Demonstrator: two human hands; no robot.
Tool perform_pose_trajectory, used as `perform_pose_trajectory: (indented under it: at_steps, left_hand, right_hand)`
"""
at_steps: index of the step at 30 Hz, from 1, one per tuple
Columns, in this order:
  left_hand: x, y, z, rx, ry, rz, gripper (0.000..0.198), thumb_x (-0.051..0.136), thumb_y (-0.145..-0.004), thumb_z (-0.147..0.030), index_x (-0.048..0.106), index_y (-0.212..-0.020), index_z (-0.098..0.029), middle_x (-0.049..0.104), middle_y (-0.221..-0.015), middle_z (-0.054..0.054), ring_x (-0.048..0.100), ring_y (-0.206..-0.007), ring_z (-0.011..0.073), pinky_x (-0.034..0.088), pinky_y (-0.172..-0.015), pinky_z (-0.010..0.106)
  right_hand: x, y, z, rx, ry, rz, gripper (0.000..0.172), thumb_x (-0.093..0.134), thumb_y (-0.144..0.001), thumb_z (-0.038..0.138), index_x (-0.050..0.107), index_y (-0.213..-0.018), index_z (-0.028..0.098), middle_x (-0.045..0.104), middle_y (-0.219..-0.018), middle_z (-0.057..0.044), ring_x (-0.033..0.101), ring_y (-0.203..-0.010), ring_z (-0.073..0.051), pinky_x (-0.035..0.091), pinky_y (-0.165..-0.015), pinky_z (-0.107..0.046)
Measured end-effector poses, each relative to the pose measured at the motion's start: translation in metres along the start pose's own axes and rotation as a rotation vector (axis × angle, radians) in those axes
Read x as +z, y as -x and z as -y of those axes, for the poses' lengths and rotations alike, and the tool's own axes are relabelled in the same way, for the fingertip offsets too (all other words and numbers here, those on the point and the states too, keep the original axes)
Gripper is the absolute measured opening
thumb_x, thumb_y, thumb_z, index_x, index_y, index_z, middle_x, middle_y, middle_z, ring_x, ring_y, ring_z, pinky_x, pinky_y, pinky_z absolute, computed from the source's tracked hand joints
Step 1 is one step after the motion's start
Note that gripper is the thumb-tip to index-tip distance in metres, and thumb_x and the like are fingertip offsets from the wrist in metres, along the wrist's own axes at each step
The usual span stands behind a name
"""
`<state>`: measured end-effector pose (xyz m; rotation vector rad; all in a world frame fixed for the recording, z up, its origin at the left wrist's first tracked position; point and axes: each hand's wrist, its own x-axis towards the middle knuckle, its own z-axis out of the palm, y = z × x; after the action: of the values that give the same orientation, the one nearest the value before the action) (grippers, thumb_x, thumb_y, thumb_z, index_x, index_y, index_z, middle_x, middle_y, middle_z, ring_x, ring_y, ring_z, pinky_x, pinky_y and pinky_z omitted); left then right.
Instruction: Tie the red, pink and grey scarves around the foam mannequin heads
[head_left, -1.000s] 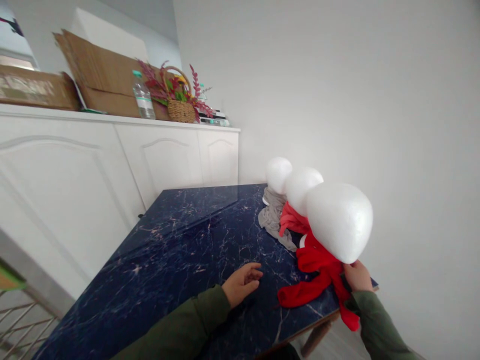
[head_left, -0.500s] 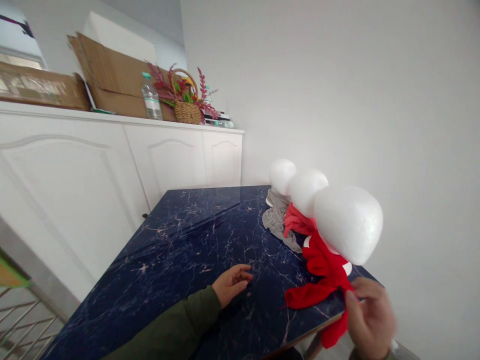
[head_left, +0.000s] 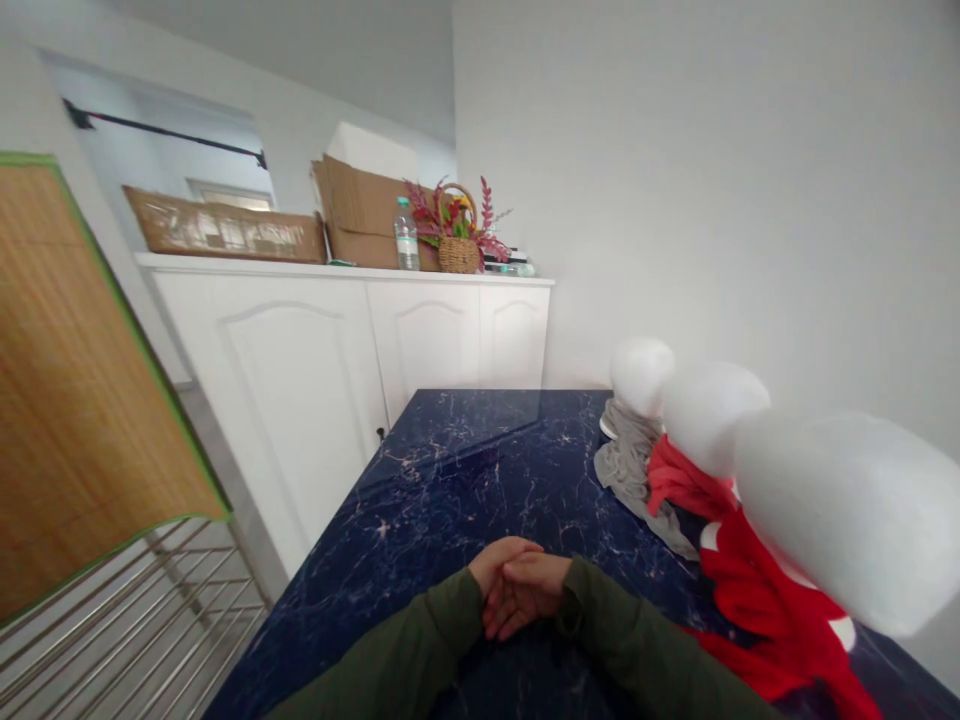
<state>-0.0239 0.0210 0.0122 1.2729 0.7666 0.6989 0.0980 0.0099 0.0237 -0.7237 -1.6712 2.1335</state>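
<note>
My left hand (head_left: 501,562) and my right hand (head_left: 534,588) meet over the near part of the dark blue marbled table (head_left: 480,480). They overlap, fingers laid loosely across one another, and neither holds anything. To the right stands a row of white foam head forms: a far one (head_left: 641,375), a middle one (head_left: 716,415) and a near one (head_left: 847,515). Cloth is draped at their bases: a grey scarf (head_left: 630,465), a coral-red scarf (head_left: 679,478) and a bright red scarf (head_left: 757,600), which trails over the table close to my right sleeve.
A white cabinet (head_left: 300,360) stands beyond the table, bearing cardboard boxes (head_left: 360,215), a water bottle (head_left: 406,240) and a flower basket (head_left: 457,254). At left are a metal rack (head_left: 150,610) and a bamboo mat (head_left: 90,380). A wall (head_left: 675,180) borders the right.
My right hand has let go of the red scarf and moved left to meet my left hand. The view has turned left, bringing the rack and mat further into sight.
</note>
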Motion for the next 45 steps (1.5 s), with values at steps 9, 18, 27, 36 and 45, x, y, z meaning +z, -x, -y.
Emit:
perform_pose_trajectory:
  at_steps: [9, 18, 27, 36, 45]
  left_hand:
    - [-0.008, -0.011, 0.011, -0.002, 0.076, 0.007, 0.034, 0.060, -0.062, -0.039, 0.063, -0.082, -0.012, 0.064, -0.076, 0.007, 0.057, -0.077, 0.0204, 0.040, -0.076, 0.033]
    - [-0.007, -0.011, 0.013, -0.043, 0.100, -0.024, 0.032, 0.060, -0.061, -0.038, 0.062, -0.081, -0.013, 0.063, -0.075, 0.006, 0.055, -0.075, 0.0188, 0.041, -0.073, 0.031]
    - [-0.006, -0.011, 0.010, -0.064, 0.108, -0.050, 0.032, 0.062, -0.059, -0.038, 0.062, -0.079, -0.013, 0.061, -0.071, 0.004, 0.055, -0.072, 0.0179, 0.041, -0.071, 0.031]
    - [-0.005, -0.008, 0.008, -0.039, 0.110, -0.047, 0.031, 0.061, -0.062, -0.037, 0.062, -0.080, -0.013, 0.062, -0.072, 0.005, 0.055, -0.072, 0.0177, 0.040, -0.072, 0.030]
    - [-0.005, -0.010, 0.009, -0.040, 0.097, -0.064, 0.030, 0.062, -0.059, -0.036, 0.063, -0.077, -0.012, 0.062, -0.069, 0.004, 0.055, -0.068, 0.0164, 0.040, -0.069, 0.029]
  right_hand:
    - [0.001, -0.003, -0.009, 0.059, -0.180, 0.015, 0.047, 0.063, -0.055, 0.058, 0.059, -0.071, 0.013, 0.057, -0.071, -0.005, 0.058, -0.067, -0.015, 0.043, -0.074, -0.035]
    - [-0.002, -0.006, -0.014, 0.039, -0.184, -0.007, 0.043, 0.063, -0.059, 0.054, 0.059, -0.069, 0.012, 0.058, -0.069, -0.006, 0.059, -0.064, -0.016, 0.045, -0.074, -0.039]
    - [0.000, -0.004, -0.011, 0.036, -0.194, -0.010, 0.046, 0.063, -0.058, 0.056, 0.059, -0.067, 0.012, 0.058, -0.068, -0.005, 0.059, -0.063, -0.015, 0.045, -0.065, -0.030]
    - [0.002, -0.002, -0.008, 0.032, -0.188, -0.016, 0.046, 0.063, -0.057, 0.057, 0.060, -0.067, 0.012, 0.059, -0.067, -0.005, 0.059, -0.062, -0.014, 0.045, -0.062, -0.028]
    - [0.000, -0.005, -0.012, 0.033, -0.164, -0.014, 0.051, 0.064, -0.055, 0.059, 0.059, -0.067, 0.010, 0.058, -0.067, -0.007, 0.059, -0.063, -0.015, 0.045, -0.064, -0.031]
